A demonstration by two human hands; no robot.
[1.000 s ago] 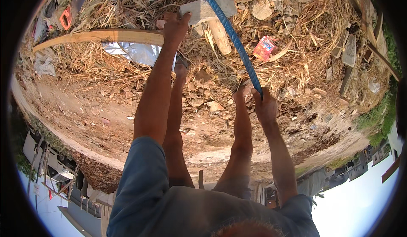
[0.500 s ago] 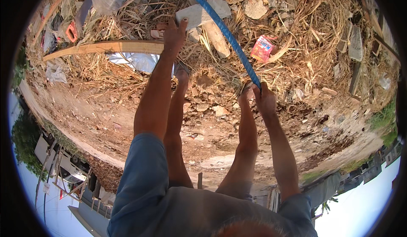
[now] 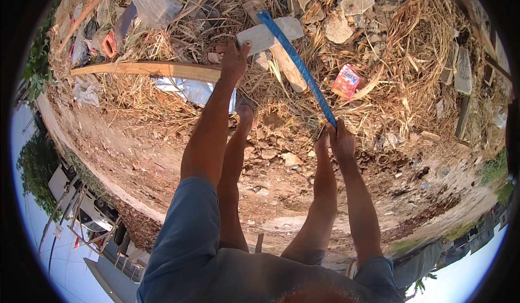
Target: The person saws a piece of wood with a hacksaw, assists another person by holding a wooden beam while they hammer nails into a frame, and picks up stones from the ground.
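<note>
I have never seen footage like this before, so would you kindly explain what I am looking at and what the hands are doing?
There is no machine here: a person wears a wide fisheye camera on the head, looking down, so straight edges bend. The forearms and bare legs are the person's own. The left hand reaches to a long wooden plank lying in dry straw. The right hand grips a long blue bar, slanting up over a pale stone slab. A red wrapper, a clear plastic bag and rubble lie about on bare dirt.

I saw bare dirt (image 3: 281, 194) open near; straw (image 3: 411, 48), rubble and a plank (image 3: 146, 70) (far left) blocked farther reach.
</note>
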